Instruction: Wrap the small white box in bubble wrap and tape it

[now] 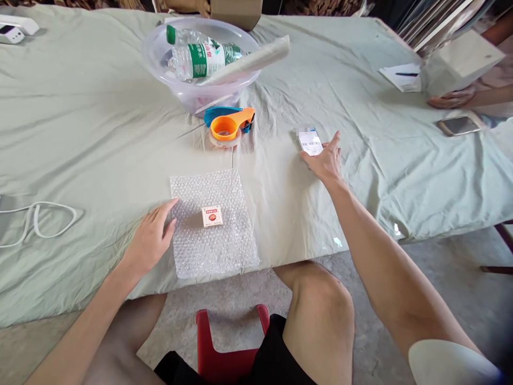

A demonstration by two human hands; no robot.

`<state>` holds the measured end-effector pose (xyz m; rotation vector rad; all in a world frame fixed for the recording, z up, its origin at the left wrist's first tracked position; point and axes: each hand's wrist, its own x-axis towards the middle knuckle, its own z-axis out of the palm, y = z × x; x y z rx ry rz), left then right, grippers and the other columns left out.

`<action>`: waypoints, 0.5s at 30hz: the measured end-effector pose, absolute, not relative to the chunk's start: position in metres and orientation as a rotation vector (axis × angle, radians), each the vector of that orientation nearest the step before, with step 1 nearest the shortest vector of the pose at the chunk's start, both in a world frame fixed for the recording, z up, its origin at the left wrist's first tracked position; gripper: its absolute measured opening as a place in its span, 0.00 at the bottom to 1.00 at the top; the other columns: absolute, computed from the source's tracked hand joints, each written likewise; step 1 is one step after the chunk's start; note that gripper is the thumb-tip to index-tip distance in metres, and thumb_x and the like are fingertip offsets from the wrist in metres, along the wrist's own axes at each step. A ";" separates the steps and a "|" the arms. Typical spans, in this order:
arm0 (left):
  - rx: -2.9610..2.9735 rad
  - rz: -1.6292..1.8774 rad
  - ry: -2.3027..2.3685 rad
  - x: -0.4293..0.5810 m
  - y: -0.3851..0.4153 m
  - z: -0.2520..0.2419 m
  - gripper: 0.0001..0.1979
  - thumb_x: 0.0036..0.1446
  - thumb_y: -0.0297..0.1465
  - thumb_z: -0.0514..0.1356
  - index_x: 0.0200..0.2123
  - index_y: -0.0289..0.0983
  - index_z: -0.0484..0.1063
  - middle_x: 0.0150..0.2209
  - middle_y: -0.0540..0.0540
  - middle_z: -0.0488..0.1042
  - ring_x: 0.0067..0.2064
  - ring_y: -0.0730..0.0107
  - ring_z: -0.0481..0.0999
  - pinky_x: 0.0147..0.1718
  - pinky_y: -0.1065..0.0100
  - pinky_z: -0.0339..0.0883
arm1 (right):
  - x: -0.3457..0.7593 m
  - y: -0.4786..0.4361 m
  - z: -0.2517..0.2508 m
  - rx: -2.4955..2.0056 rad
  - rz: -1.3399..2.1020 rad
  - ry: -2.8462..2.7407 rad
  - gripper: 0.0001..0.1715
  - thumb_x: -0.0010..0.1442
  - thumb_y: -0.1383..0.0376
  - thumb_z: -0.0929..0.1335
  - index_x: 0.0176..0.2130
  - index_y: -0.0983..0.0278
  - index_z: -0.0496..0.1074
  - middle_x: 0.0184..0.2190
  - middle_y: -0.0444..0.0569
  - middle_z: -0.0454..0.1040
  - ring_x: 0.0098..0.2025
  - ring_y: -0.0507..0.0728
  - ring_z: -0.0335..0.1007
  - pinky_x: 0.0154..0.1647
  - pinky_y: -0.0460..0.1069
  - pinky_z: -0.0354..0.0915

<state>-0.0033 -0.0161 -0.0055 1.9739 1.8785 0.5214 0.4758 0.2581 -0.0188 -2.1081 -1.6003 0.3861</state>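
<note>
A sheet of bubble wrap (212,224) lies near the table's front edge, with a small square box (212,216) bearing a red label on its middle. My left hand (150,240) rests open at the wrap's left edge, fingers flat and touching it. My right hand (326,160) reaches forward to a small white card or phone (310,141) lying on the cloth; its fingers are stretched out on the item's near right edge, holding nothing.
An orange and blue tape dispenser (229,125) sits behind the wrap. A clear plastic bowl (192,91) holds a water bottle (200,56) and a paper roll (248,63). Another person's hand (451,99), a phone (459,125) and a white box (460,61) are at far right. A white cable (40,219) lies left.
</note>
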 end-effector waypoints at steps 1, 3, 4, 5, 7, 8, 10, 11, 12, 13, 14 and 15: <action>1.972 0.519 1.877 -0.004 -0.016 -0.006 0.28 0.80 0.41 0.50 0.76 0.39 0.67 0.73 0.36 0.77 0.72 0.46 0.79 0.71 0.43 0.75 | 0.475 0.259 -0.018 -2.100 0.394 -1.602 0.74 0.63 0.56 0.77 0.85 0.73 0.33 0.74 0.75 0.67 0.76 0.79 0.58 0.76 0.73 0.57; 1.971 0.517 1.877 -0.004 -0.016 -0.006 0.28 0.80 0.41 0.50 0.76 0.39 0.67 0.73 0.36 0.77 0.72 0.46 0.79 0.71 0.44 0.75 | 0.476 0.261 -0.015 -2.099 0.414 -1.610 0.73 0.64 0.58 0.77 0.85 0.73 0.34 0.74 0.75 0.67 0.76 0.79 0.58 0.76 0.73 0.56; 1.974 0.516 1.878 -0.005 -0.016 -0.007 0.28 0.81 0.42 0.49 0.76 0.39 0.67 0.73 0.36 0.77 0.72 0.46 0.80 0.71 0.44 0.75 | 0.478 0.262 -0.014 -2.103 0.419 -1.613 0.72 0.64 0.58 0.77 0.85 0.74 0.34 0.74 0.75 0.67 0.76 0.78 0.58 0.76 0.73 0.56; 1.982 0.516 1.876 -0.005 -0.016 -0.007 0.28 0.81 0.42 0.49 0.76 0.40 0.67 0.73 0.37 0.77 0.72 0.46 0.80 0.71 0.44 0.75 | 0.479 0.264 -0.013 -2.107 0.422 -1.614 0.71 0.65 0.58 0.77 0.85 0.74 0.34 0.74 0.76 0.67 0.76 0.78 0.58 0.76 0.72 0.56; 2.007 0.518 1.866 -0.006 -0.016 -0.007 0.28 0.81 0.42 0.50 0.76 0.40 0.66 0.73 0.37 0.77 0.72 0.47 0.79 0.72 0.45 0.74 | 0.482 0.266 -0.010 -2.113 0.432 -1.610 0.69 0.67 0.59 0.76 0.84 0.77 0.35 0.73 0.77 0.68 0.76 0.78 0.58 0.76 0.71 0.56; 2.020 0.516 1.854 -0.007 -0.017 -0.007 0.28 0.81 0.42 0.51 0.77 0.41 0.65 0.73 0.37 0.77 0.73 0.46 0.79 0.73 0.45 0.74 | 0.483 0.266 -0.008 -2.113 0.438 -1.610 0.69 0.67 0.60 0.76 0.84 0.77 0.35 0.73 0.78 0.67 0.76 0.78 0.58 0.77 0.71 0.56; 2.050 0.505 1.818 -0.008 -0.018 -0.006 0.29 0.82 0.44 0.52 0.78 0.41 0.64 0.75 0.37 0.75 0.75 0.46 0.76 0.74 0.44 0.72 | 0.481 0.261 -0.005 -2.104 0.420 -1.637 0.67 0.67 0.59 0.77 0.84 0.76 0.38 0.75 0.81 0.65 0.78 0.80 0.57 0.77 0.72 0.54; 2.064 0.490 1.797 -0.009 -0.019 -0.004 0.29 0.82 0.45 0.53 0.79 0.42 0.63 0.77 0.37 0.73 0.77 0.45 0.74 0.75 0.44 0.70 | 0.477 0.255 -0.003 -2.094 0.382 -1.662 0.65 0.67 0.58 0.77 0.83 0.75 0.41 0.77 0.82 0.62 0.79 0.81 0.56 0.78 0.74 0.53; 2.076 0.468 1.778 -0.009 -0.020 -0.003 0.30 0.82 0.46 0.54 0.79 0.43 0.62 0.79 0.38 0.70 0.79 0.45 0.72 0.76 0.43 0.69 | 0.472 0.246 -0.002 -2.072 0.327 -1.698 0.63 0.68 0.56 0.77 0.83 0.73 0.44 0.78 0.82 0.60 0.80 0.81 0.55 0.79 0.75 0.51; 2.082 0.440 1.761 -0.010 -0.021 -0.001 0.31 0.82 0.46 0.54 0.80 0.44 0.61 0.81 0.39 0.67 0.80 0.45 0.70 0.77 0.43 0.69 | 0.465 0.235 -0.001 -2.037 0.266 -1.747 0.60 0.69 0.54 0.77 0.82 0.71 0.47 0.79 0.80 0.58 0.80 0.81 0.54 0.80 0.75 0.50; 2.084 0.408 1.747 -0.010 -0.023 0.000 0.31 0.82 0.46 0.56 0.81 0.45 0.61 0.83 0.40 0.64 0.80 0.44 0.69 0.77 0.43 0.68 | 0.456 0.221 -0.001 -1.988 0.212 -1.802 0.56 0.70 0.54 0.76 0.81 0.69 0.50 0.80 0.78 0.58 0.81 0.81 0.54 0.81 0.76 0.50; 2.079 0.377 1.735 -0.011 -0.024 0.001 0.32 0.81 0.46 0.57 0.81 0.46 0.60 0.84 0.40 0.61 0.81 0.44 0.68 0.77 0.42 0.68 | 0.446 0.206 -0.001 -1.919 0.182 -1.878 0.52 0.70 0.54 0.74 0.81 0.66 0.52 0.80 0.74 0.59 0.81 0.80 0.55 0.81 0.76 0.51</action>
